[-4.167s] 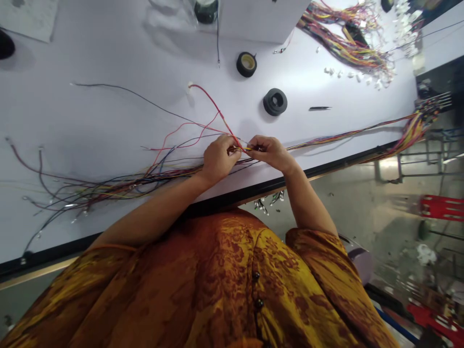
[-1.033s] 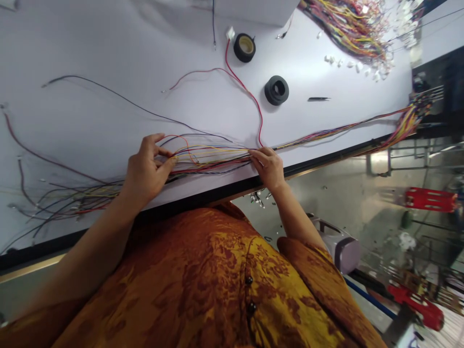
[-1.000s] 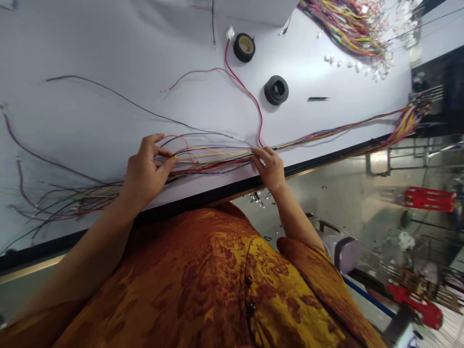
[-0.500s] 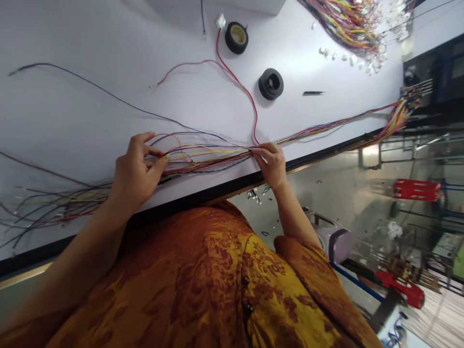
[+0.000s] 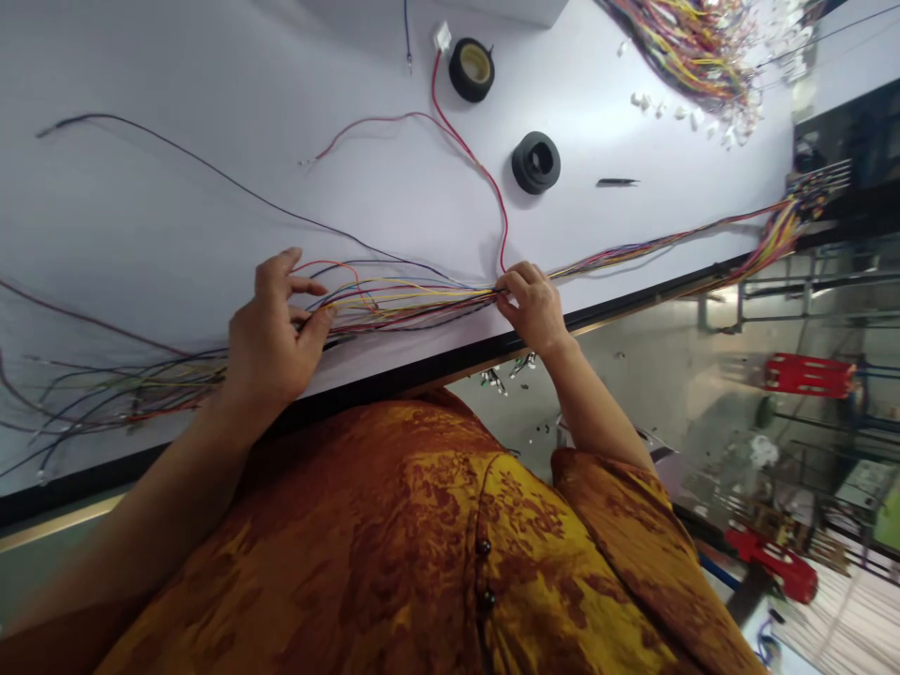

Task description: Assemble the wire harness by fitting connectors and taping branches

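A long bundle of thin coloured wires [image 5: 414, 314] runs along the front edge of the white table. My right hand [image 5: 532, 302] is closed round the bundle where the strands draw together. Further left, my left hand [image 5: 277, 333] pinches some of the wires between thumb and fingers, its index finger raised. Between the hands the strands fan out loosely, and an orange wire [image 5: 356, 277] arcs above them. A red wire [image 5: 502, 216] with a white connector [image 5: 442, 37] leads up from my right hand. One dark wire [image 5: 211, 175] stretches off to the upper left.
Two black tape rolls [image 5: 472, 69] [image 5: 536, 163] and a small dark pointed tool [image 5: 617, 182] lie beyond the bundle. A heap of wires with white connectors [image 5: 685, 56] is at the back right. The table's black edge [image 5: 422, 372] runs just below my hands.
The whole view has shifted slightly, with table items appearing a little further right. Both hands keep their hold on the bundle; my left fingers have moved slightly apart.
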Motion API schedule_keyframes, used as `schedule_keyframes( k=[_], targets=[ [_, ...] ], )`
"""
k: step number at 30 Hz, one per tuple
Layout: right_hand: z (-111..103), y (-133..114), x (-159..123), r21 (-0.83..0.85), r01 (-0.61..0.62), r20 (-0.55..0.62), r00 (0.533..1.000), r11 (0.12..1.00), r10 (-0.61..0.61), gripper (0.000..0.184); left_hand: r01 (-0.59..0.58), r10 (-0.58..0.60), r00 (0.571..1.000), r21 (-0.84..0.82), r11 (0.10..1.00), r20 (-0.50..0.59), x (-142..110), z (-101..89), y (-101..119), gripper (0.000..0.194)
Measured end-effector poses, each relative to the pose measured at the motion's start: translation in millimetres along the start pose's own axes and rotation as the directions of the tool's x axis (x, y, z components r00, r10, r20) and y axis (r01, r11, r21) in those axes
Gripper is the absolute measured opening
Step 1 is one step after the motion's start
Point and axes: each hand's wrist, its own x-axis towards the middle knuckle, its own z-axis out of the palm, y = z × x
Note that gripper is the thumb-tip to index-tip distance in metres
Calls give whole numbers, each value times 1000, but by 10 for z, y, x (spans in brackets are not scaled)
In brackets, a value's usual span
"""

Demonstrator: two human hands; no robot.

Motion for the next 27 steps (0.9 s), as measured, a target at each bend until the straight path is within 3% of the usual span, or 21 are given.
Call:
schedule_keyframes(
  k=[7,12,15,20,27],
  targets=[
    [54,-2,-51,-10,8,-72,997,1000,-9,10,-86,88,994,40,995,-61,-106,35,-1,76],
    [0,32,-90,104,59,-55,997,993,-54,12,-169,173,979,46,985,-110,-182,62,-9,78],
    [-47,73,-108,167,95,-22,995,981,-92,14,-249,262,962,147,957,-77,-231,74,-35,63],
    [-107,139,-38,161,118,86,987,980,-133,24,-415,402,910,251,874,106,-310,40,-98,35],
    [-209,55,127,-64,249,315,924,966,-217,26,-523,507,852,218,824,128,-406,46,-166,19]
  ],
)
